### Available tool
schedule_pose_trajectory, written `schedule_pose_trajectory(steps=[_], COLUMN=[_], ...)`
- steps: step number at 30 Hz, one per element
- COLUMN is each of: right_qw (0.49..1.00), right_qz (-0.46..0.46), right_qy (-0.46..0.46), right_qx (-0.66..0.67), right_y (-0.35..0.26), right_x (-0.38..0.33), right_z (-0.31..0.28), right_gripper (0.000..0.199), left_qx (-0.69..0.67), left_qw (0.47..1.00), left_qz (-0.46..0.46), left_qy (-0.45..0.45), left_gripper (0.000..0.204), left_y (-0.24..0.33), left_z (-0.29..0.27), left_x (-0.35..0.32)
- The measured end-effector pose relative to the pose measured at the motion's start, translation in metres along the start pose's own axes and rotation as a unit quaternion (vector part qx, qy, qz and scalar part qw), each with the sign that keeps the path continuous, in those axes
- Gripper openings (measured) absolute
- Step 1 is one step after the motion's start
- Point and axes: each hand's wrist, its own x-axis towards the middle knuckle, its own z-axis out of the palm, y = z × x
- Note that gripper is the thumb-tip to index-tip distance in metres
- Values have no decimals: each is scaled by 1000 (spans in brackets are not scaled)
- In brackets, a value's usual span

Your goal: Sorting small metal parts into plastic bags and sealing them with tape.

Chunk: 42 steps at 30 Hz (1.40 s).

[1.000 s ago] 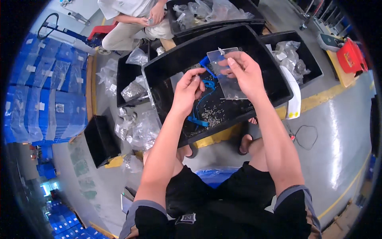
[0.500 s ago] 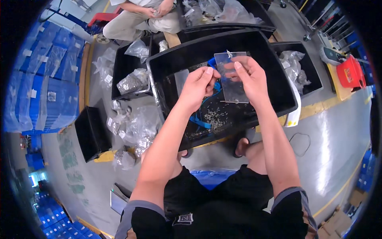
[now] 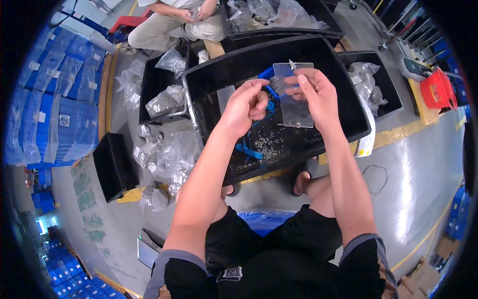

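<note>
My right hand [image 3: 313, 94] holds a small clear plastic bag [image 3: 295, 94] upright by its top edge, over a large black bin [image 3: 343, 89]. My left hand [image 3: 249, 102] is closed beside the bag, fingers curled around something small that I cannot make out. Below both hands, the bin's floor is strewn with small metal parts [image 3: 269, 144] and blue strips [image 3: 248, 150]. A blue piece [image 3: 266, 74] shows just behind the bag's upper left corner.
Another person sits at the top, a hand [image 3: 204, 10] over a bin of plastic bags. Smaller black bins [image 3: 152, 84] [image 3: 378, 84] flank mine. Filled bags [image 3: 169, 154] lie on the floor at left, beside an upright black bin [image 3: 112, 167]. Stacked blue crates [image 3: 55, 99] line the left. A red box [image 3: 438, 89] stands at right.
My left hand has risen from the bin floor to beside the clear bag and closed its fingers. My right hand keeps holding the bag; the view has shifted slightly.
</note>
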Motion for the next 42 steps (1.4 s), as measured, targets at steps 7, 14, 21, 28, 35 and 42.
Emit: schedule_pose_trajectory(steps=[7,14,21,28,35,42], right_qw=[1000,999,994,960,935,917], right_qz=[-8,-10,12,39,43,39], right_qy=[18,25,43,80,120,151], right_qx=[14,23,100,265,331,368], right_y=[-4,-5,-6,-4,-1,5], right_x=[0,0,1,6,10,13], right_z=[-4,-4,-7,-11,-13,-12], right_gripper=[26,26,27,27,27,28], left_qx=[49,28,-25,158,261,461], left_qw=[999,998,998,985,959,855], left_qz=[14,44,41,52,112,212], left_qy=[-3,36,38,39,6,110], left_gripper=[24,14,35,42,23,15], left_y=[-1,3,9,11,-8,-20], left_z=[-4,-7,-5,-5,2,4], left_x=[1,3,-1,-13,-18,-20])
